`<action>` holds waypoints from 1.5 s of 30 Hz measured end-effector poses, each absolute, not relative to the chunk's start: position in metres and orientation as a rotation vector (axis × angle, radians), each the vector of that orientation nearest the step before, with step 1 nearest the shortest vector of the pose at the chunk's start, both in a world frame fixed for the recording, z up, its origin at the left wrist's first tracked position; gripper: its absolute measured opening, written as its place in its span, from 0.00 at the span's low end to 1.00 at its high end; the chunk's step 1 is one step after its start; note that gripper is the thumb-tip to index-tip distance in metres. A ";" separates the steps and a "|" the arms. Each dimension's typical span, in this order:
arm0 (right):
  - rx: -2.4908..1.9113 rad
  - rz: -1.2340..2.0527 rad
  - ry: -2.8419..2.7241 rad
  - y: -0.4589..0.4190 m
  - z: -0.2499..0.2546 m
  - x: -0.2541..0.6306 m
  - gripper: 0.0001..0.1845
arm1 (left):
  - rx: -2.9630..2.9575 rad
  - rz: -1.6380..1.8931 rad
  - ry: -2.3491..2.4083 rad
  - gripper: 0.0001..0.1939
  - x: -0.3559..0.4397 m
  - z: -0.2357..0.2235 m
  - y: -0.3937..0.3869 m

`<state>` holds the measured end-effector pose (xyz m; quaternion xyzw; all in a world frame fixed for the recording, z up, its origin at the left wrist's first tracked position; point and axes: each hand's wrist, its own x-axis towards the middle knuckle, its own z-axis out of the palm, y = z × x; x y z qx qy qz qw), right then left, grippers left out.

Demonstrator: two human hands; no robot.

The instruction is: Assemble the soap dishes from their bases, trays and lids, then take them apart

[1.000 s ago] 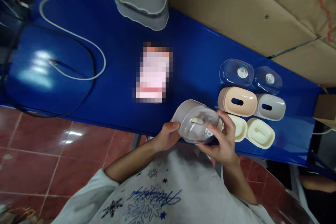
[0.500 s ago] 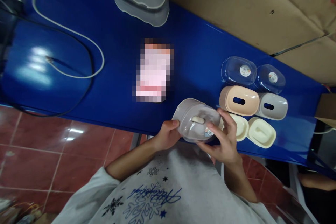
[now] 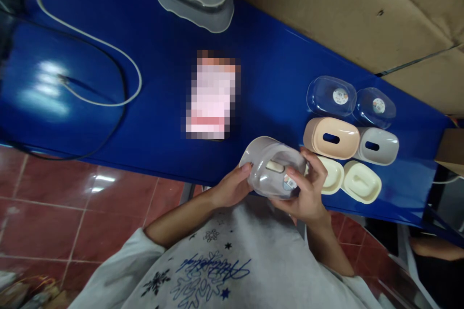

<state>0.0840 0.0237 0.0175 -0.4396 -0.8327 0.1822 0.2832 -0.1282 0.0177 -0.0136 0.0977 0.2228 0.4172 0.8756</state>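
Between my hands, over the table's front edge, is a grey oval soap dish (image 3: 250,150) with a clear lid (image 3: 261,176) against it. A cream piece shows through the lid's middle, and a printed label sits on the lid's right part. My left hand (image 3: 232,186) grips the dish's left side, thumb on the rim. My right hand (image 3: 308,193) holds the lid's right end, fingers bent around it and the index finger by the label. Whether the lid is fully seated, I cannot tell.
To the right stand two clear lids (image 3: 331,91), a peach tray (image 3: 350,140), a grey tray (image 3: 387,147) and two cream dishes (image 3: 362,183). A blurred-out flat item (image 3: 210,94), grey bins (image 3: 195,0), cables (image 3: 139,82) and cardboard boxes (image 3: 326,5) are also around.
The soap dish and lid have turned slightly in my hands, and my left thumb sits a little higher and further right on the rim. My grip stays on both sides.
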 end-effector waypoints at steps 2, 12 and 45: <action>-1.188 0.471 -2.250 0.023 0.014 0.083 0.57 | 0.185 0.873 0.459 0.33 -0.129 -0.015 0.015; -1.157 0.604 -2.507 0.067 0.053 0.092 0.50 | 0.168 0.941 0.427 0.43 -0.127 -0.003 0.024; -1.547 0.534 -2.576 0.008 0.043 0.186 0.37 | 0.335 0.736 0.675 0.22 -0.118 0.011 0.031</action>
